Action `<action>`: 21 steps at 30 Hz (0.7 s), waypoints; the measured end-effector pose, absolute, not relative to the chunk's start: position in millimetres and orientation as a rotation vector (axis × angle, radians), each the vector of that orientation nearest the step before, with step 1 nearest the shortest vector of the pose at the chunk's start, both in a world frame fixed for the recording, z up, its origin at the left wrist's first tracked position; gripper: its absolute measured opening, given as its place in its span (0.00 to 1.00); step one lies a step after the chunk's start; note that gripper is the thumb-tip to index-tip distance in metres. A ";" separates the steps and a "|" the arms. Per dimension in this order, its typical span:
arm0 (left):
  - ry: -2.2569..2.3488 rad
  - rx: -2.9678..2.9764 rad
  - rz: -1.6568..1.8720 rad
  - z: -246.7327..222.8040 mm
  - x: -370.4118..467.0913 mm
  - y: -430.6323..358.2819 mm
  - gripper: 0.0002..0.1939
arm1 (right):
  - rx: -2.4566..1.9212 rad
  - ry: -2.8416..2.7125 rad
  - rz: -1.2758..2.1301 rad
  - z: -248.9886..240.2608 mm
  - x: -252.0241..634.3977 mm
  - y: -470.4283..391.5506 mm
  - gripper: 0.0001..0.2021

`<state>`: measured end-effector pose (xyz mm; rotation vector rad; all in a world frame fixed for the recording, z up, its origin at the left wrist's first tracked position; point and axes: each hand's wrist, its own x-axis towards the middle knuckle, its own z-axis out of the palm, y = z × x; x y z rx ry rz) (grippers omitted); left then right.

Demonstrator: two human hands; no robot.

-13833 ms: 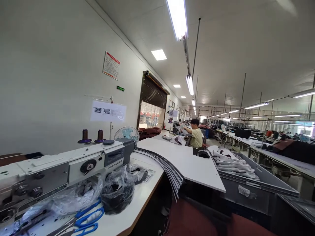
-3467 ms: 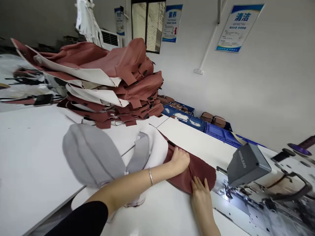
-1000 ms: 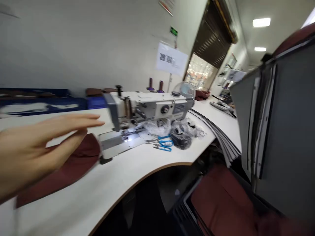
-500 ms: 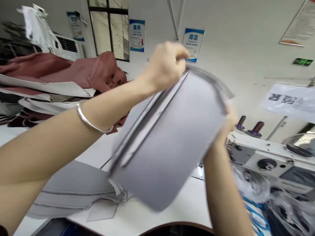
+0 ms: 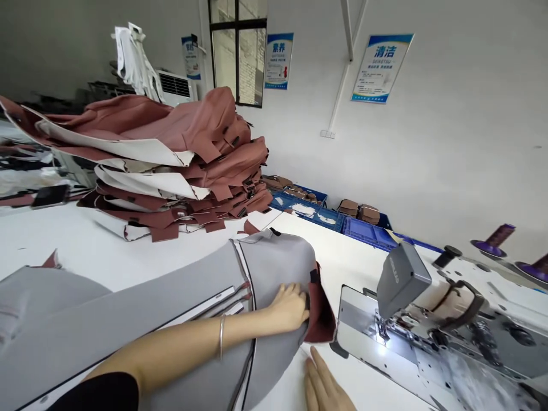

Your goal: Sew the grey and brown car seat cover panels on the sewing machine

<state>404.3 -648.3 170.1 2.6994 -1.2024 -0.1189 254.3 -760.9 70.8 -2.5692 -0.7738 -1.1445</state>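
A large grey sewn fabric cover (image 5: 278, 262) with white and black seam strips spreads over the white table. My left hand (image 5: 291, 308), with a silver bangle on the wrist, is closed on the cover near its right edge. Its fingers curl into the cloth, and the thumb side is partly hidden. Just beyond that hand a dark red flap (image 5: 321, 314) folds out from the cover. Below the flap, my right hand (image 5: 325, 383) rests with fingers stretched out on the table, apart from the cover. To the right stands a sewing machine (image 5: 405, 279), its needle area lit.
A tall pile of red-brown covers (image 5: 205, 148) fills the back left of the table (image 5: 128, 268). Blue crates (image 5: 372, 233) with brown pieces stand along the wall. Thread spools (image 5: 492, 242) rise behind the machine. A phone (image 5: 50, 196) lies far left.
The grey cover, lifted up in both hands before, now lies on the table. My right hand has let go and come down to the tabletop. The view has turned left.
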 end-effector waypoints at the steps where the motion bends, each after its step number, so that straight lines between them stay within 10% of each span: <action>1: -1.217 2.640 -0.178 173.4 404.3 -651.4 0.20 | -2.648 -0.813 -1.154 71.1 262.7 -771.5 0.18; 8: -1.337 2.466 -0.476 159.5 383.1 -661.3 0.45 | -2.999 -0.566 -0.875 96.8 321.3 -811.5 0.25; 21: -1.280 2.744 -0.369 194.2 423.6 -728.1 0.43 | -3.118 -0.419 -0.574 93.7 346.2 -858.0 0.23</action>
